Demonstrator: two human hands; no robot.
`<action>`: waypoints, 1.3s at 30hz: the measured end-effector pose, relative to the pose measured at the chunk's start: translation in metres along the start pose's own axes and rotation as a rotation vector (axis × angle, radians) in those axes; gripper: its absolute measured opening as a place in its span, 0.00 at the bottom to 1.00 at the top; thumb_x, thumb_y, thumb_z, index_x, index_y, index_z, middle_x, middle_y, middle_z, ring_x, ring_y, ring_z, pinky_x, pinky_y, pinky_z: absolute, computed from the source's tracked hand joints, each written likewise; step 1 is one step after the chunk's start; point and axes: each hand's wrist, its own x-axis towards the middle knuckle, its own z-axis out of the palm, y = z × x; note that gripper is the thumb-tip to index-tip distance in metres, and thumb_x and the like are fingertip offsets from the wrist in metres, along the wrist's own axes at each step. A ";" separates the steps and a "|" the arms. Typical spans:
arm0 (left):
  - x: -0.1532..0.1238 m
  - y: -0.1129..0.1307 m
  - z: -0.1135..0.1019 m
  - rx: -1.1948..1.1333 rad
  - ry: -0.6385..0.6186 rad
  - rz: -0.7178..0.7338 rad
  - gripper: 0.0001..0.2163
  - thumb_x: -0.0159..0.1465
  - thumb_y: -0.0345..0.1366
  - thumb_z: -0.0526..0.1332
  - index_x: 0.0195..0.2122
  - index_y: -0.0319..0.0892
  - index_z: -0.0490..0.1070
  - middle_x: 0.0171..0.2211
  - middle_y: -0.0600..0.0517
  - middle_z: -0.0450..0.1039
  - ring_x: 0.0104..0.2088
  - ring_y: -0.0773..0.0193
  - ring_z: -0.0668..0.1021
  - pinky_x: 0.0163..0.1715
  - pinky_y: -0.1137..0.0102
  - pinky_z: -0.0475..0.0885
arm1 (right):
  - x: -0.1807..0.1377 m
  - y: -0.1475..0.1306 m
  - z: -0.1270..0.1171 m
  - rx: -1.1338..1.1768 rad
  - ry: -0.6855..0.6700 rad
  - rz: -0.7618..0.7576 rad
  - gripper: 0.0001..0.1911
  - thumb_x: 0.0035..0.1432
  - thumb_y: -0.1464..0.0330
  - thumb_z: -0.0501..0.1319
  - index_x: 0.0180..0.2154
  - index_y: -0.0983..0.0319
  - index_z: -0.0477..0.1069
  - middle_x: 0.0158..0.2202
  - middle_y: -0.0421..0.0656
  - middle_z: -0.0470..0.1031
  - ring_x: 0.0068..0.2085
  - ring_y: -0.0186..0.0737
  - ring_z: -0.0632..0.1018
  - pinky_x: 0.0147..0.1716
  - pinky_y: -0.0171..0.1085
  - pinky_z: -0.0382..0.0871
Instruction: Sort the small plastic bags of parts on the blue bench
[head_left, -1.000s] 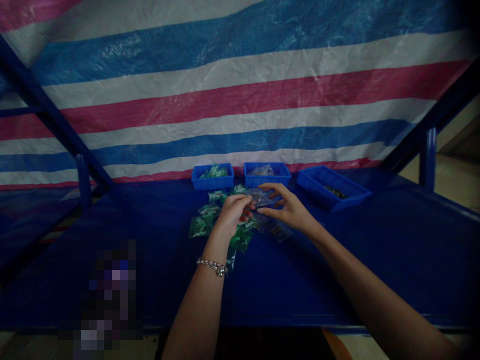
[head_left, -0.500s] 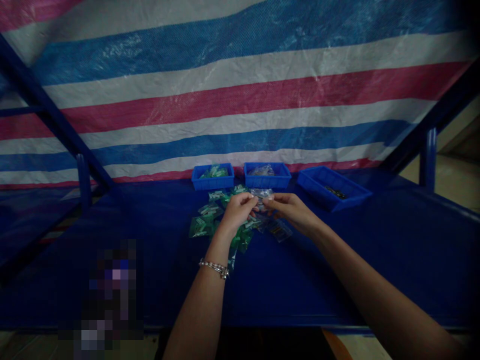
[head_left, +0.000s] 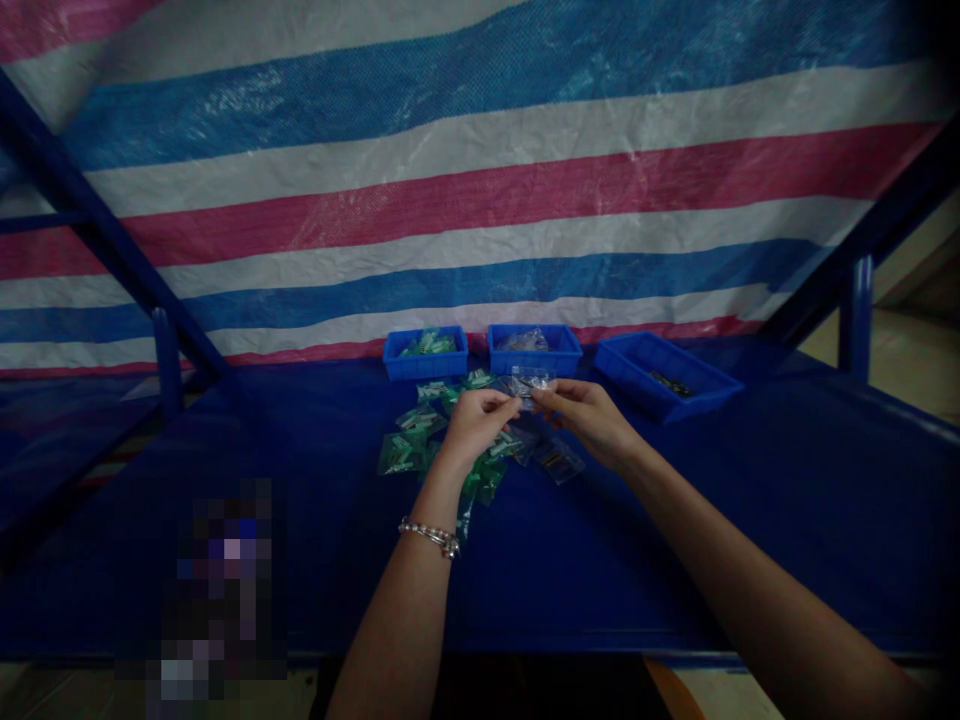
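A small clear plastic bag (head_left: 528, 383) is held up between both hands over a blue table (head_left: 720, 520). My left hand (head_left: 474, 424) pinches its left side and my right hand (head_left: 588, 418) pinches its right side. Under the hands lies a loose pile of small green packets (head_left: 411, 440) and a few clear bags (head_left: 558, 460). A bead bracelet (head_left: 430, 536) is on my left wrist.
Three blue trays stand in a row at the back: the left tray (head_left: 424, 364) holds green packets, the middle tray (head_left: 534, 358) clear bags, the right tray (head_left: 663, 384) a few dark small parts. A striped tarp (head_left: 480, 190) hangs behind. Blue frame posts stand at both sides.
My right hand went from spread fingers over the pile to a pinch. Both hands closed on a clear bag and lifted it slightly toward the trays.
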 end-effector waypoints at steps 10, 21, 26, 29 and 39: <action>0.000 0.002 0.002 0.020 0.047 0.024 0.06 0.54 0.34 0.59 0.24 0.36 0.71 0.23 0.52 0.71 0.21 0.72 0.68 0.25 0.74 0.64 | 0.000 0.002 0.000 0.022 0.002 0.002 0.14 0.43 0.59 0.65 0.23 0.64 0.70 0.22 0.40 0.70 0.22 0.30 0.66 0.21 0.32 0.55; 0.004 -0.003 0.000 0.028 0.067 0.126 0.07 0.52 0.35 0.60 0.23 0.36 0.71 0.22 0.51 0.71 0.21 0.71 0.68 0.23 0.74 0.62 | 0.002 0.004 -0.001 0.033 -0.013 -0.003 0.14 0.44 0.59 0.64 0.25 0.64 0.70 0.23 0.40 0.70 0.23 0.30 0.66 0.21 0.33 0.55; 0.006 -0.006 0.000 0.023 0.048 0.152 0.07 0.51 0.35 0.61 0.23 0.35 0.72 0.22 0.49 0.71 0.22 0.70 0.69 0.24 0.73 0.63 | 0.000 0.001 0.000 0.048 0.007 0.015 0.14 0.43 0.59 0.64 0.25 0.64 0.70 0.23 0.40 0.69 0.23 0.30 0.66 0.21 0.32 0.54; 0.007 -0.007 0.000 0.027 0.040 0.176 0.07 0.51 0.35 0.61 0.23 0.35 0.72 0.23 0.49 0.72 0.22 0.69 0.70 0.24 0.73 0.63 | -0.001 -0.001 0.001 0.050 0.009 0.027 0.14 0.43 0.59 0.64 0.24 0.64 0.70 0.23 0.40 0.69 0.23 0.30 0.66 0.21 0.32 0.54; 0.007 -0.008 -0.001 0.069 0.082 0.255 0.05 0.50 0.34 0.60 0.21 0.37 0.70 0.18 0.54 0.67 0.21 0.71 0.67 0.23 0.74 0.60 | -0.001 0.000 0.001 0.058 -0.032 -0.003 0.13 0.45 0.59 0.64 0.25 0.64 0.70 0.23 0.39 0.68 0.23 0.30 0.65 0.22 0.33 0.54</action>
